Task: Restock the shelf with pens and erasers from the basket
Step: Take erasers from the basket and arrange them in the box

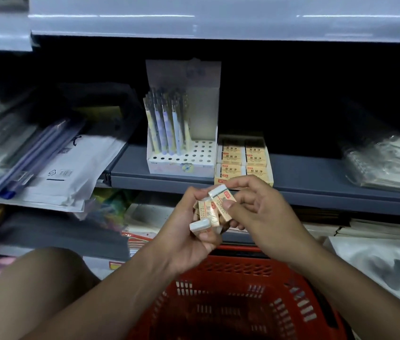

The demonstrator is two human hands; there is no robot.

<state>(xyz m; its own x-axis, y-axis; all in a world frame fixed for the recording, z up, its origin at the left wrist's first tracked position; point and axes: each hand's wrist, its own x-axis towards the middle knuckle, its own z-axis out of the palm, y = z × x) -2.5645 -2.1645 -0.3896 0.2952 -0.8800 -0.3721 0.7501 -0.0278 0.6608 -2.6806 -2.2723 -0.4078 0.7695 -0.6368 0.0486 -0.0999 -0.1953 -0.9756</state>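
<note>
Grey shelf: pen display, eraser box, notebooks.

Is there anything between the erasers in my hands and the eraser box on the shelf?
Nothing visible. The erasers, held by the left hand and pinched by the right hand, sit just below and in front of the eraser box. The pen stand is beside the box, not in the way.

Cream-sleeved erasers bunched above the red basket; pens upright on the shelf.
</note>
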